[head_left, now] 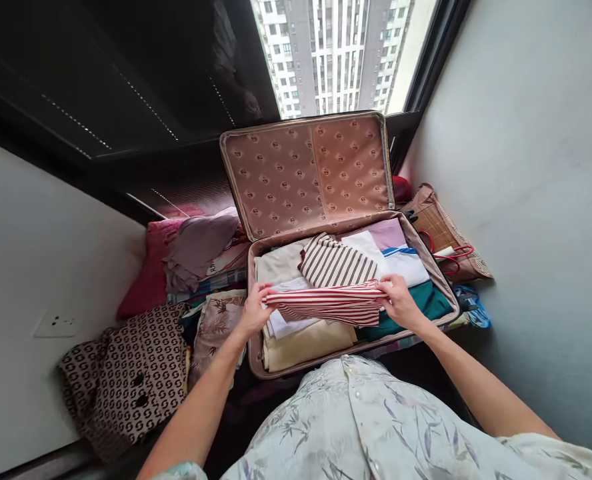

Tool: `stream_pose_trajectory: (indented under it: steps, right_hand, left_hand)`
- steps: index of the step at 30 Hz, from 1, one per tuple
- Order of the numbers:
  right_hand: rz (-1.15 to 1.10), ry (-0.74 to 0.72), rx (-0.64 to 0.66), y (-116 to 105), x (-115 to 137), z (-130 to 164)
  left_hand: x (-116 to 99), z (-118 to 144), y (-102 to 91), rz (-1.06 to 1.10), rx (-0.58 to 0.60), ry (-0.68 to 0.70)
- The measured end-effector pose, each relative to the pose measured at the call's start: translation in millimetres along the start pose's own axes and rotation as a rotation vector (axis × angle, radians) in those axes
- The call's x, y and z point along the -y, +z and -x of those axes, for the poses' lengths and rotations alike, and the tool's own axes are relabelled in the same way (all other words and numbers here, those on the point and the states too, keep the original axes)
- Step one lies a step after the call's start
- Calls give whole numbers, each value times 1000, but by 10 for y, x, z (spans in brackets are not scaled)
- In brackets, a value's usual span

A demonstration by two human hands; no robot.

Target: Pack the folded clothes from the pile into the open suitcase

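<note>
A red-and-white striped garment [326, 303] is stretched between my two hands, above the open suitcase [254, 320]. My left hand [257, 308] pinches its left end, and my right hand [399, 303] grips the right end with thumb and fingers. Just behind it lies a folded top with dark and cream stripes [339, 261]. Folded clothes fill the case around it: a cream-yellow piece [309, 345] at the front left, a dark green one [433, 303] at the front right, white ones and a mauve one [389, 233] at the back.
The suitcase lid [306, 177] stands raised against the window side. On the left are piled clothes [201, 247] and a brown patterned fabric bundle [141, 373]. To the right, a brown woven mat bag [446, 233] and red-handled scissors [459, 252] lie by the wall [536, 200].
</note>
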State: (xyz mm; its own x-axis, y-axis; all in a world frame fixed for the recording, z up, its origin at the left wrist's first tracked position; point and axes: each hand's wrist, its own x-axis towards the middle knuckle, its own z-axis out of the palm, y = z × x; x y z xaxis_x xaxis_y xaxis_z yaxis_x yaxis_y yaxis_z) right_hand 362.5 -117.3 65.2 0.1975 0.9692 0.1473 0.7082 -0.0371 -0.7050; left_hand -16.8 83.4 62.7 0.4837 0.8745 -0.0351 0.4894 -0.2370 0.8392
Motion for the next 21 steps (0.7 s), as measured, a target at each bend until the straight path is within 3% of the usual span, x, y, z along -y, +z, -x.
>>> stream_pose_trajectory:
  steps: [2,5,8,11,14,18,21]
  right_hand:
    - [-90,71,-41,-231,-28,192]
    - [-333,298,-58,-484,-149,468]
    - [-448,491,-244,-571,-335,717]
    - [-525,592,-457,-547,-599,843]
    - [-578,674,-594,-497,-942,789]
    - [-282,885,-435,-469,-1283,640]
    - [73,787,-324,-465,-1251,626]
  left_hand:
    - [-245,-216,23,159,76,63]
    - [-719,-614,323,250,158,128]
    - [-1235,-1093,819,135,141,286]
    - [-1717,-1668,1382,10,189,423]
    - [-2089,-2251,1968,-145,263,397]
    - [-2243,-2702,2733,-276,295,307]
    - [-2080,-2630,3197,-401,347,260]
